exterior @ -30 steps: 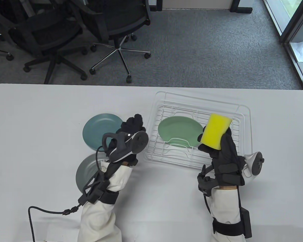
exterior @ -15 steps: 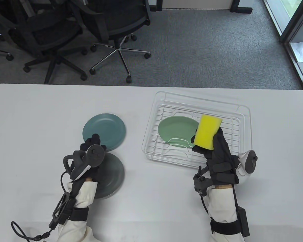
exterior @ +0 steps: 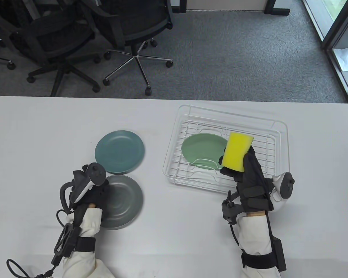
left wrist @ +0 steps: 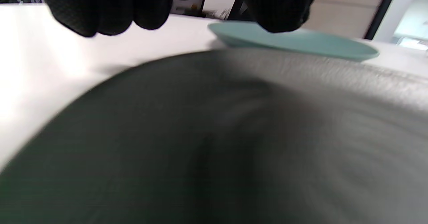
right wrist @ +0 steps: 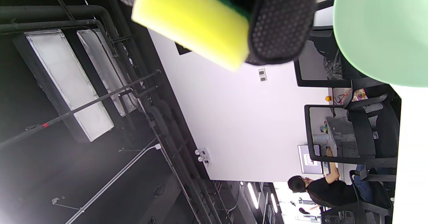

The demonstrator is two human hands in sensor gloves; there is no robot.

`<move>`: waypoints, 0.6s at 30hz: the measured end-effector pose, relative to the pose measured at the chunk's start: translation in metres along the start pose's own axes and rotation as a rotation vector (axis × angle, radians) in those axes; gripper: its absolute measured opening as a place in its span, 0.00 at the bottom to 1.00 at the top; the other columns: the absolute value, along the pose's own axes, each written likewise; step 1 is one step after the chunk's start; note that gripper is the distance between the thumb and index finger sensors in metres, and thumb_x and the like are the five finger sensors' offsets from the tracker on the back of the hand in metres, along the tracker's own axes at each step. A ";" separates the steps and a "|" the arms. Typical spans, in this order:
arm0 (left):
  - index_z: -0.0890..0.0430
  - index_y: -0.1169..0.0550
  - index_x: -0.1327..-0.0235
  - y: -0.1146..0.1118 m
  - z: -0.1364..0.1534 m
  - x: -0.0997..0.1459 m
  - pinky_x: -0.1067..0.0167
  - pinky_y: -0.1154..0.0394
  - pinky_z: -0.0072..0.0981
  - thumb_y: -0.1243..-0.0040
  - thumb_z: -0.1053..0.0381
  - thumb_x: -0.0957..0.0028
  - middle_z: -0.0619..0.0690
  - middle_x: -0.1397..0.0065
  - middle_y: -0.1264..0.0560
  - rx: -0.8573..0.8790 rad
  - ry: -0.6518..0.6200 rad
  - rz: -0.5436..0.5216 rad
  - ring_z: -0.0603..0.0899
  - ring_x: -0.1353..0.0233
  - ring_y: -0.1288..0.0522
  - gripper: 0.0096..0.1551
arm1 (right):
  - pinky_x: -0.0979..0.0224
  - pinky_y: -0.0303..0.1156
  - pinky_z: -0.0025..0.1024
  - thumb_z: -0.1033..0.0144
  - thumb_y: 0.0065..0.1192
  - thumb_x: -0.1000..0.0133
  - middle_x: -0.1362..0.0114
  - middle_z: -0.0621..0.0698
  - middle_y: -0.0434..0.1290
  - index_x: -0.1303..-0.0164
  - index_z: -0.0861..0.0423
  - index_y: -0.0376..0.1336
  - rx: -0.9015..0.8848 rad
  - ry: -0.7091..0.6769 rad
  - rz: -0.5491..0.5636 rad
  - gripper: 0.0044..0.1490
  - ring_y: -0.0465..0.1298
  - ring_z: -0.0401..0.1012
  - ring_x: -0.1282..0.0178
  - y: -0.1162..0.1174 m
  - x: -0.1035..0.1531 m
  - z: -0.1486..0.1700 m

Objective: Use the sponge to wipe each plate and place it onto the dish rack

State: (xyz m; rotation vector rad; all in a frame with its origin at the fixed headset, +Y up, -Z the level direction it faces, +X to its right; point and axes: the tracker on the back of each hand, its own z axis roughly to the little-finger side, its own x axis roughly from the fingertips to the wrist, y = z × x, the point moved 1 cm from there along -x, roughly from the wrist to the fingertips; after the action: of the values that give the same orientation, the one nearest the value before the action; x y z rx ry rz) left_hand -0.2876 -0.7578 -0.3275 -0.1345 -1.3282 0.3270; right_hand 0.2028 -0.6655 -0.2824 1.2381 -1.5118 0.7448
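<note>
Table view first: I can read no brand, label or writing on anything here, and the wrist views give me none either. My left hand [exterior: 94,192] lies low over the near-left edge of the dark grey plate [exterior: 124,202], palm down, with the tracker [exterior: 88,178] on its back tipped up toward the camera. Whether the fingers grip the rim or only rest on it I cannot tell; the tracker hides them. In the left wrist view the gloved fingertips [left wrist: 100,10] hang curled just above that plate [left wrist: 214,143], which fills the frame and is smeared with blur, so it settles nothing about contact.

Just beyond my left hand sits the teal plate [exterior: 119,151], flat on the white table [exterior: 32,144], its near edge touching or almost touching the grey plate.

My right hand [exterior: 250,178] is raised, wrist upright, fingers and thumb clasped round the lower part of the yellow sponge [exterior: 237,150], which stands on end above the knuckles. The right wrist view shows a fingertip pressed on the sponge [right wrist: 190,23], with a thin green layer along one face.

Behind the sponge, ahead of my right hand, is the white wire dish rack [exterior: 279,144], and the light green plate [exterior: 204,149] lies in its left part.
</note>
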 end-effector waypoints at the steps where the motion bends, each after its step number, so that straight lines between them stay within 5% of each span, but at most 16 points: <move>1: 0.78 0.43 0.17 -0.003 0.001 -0.001 0.38 0.25 0.66 0.41 0.42 0.43 0.79 0.23 0.34 0.003 0.018 0.034 0.83 0.30 0.29 0.56 | 0.33 0.74 0.42 0.52 0.41 0.26 0.22 0.73 0.60 0.11 0.65 0.39 0.000 0.001 0.001 0.43 0.71 0.58 0.32 0.000 0.000 0.000; 5: 0.79 0.40 0.18 -0.013 0.001 -0.006 0.39 0.22 0.61 0.41 0.44 0.43 0.77 0.25 0.32 -0.014 0.025 0.108 0.80 0.31 0.27 0.53 | 0.33 0.74 0.42 0.52 0.41 0.26 0.22 0.73 0.60 0.11 0.65 0.39 0.003 0.004 0.005 0.42 0.71 0.58 0.32 -0.001 0.000 0.001; 11: 0.73 0.30 0.24 -0.017 -0.007 -0.007 0.46 0.18 0.48 0.39 0.46 0.43 0.67 0.33 0.24 -0.168 0.043 0.075 0.68 0.39 0.20 0.43 | 0.33 0.75 0.42 0.52 0.40 0.26 0.22 0.73 0.60 0.11 0.65 0.39 0.004 0.006 0.011 0.43 0.71 0.58 0.32 -0.002 0.000 0.002; 18: 0.65 0.22 0.33 -0.017 -0.004 -0.007 0.53 0.17 0.41 0.39 0.48 0.46 0.58 0.41 0.20 -0.127 0.039 0.070 0.61 0.47 0.17 0.33 | 0.33 0.74 0.42 0.52 0.40 0.26 0.22 0.73 0.60 0.11 0.65 0.39 0.007 0.011 0.016 0.42 0.71 0.58 0.32 -0.003 0.000 0.003</move>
State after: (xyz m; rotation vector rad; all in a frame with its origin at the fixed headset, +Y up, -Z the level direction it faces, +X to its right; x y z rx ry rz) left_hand -0.2829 -0.7757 -0.3302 -0.2929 -1.3078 0.2982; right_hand 0.2047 -0.6690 -0.2838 1.2265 -1.5133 0.7671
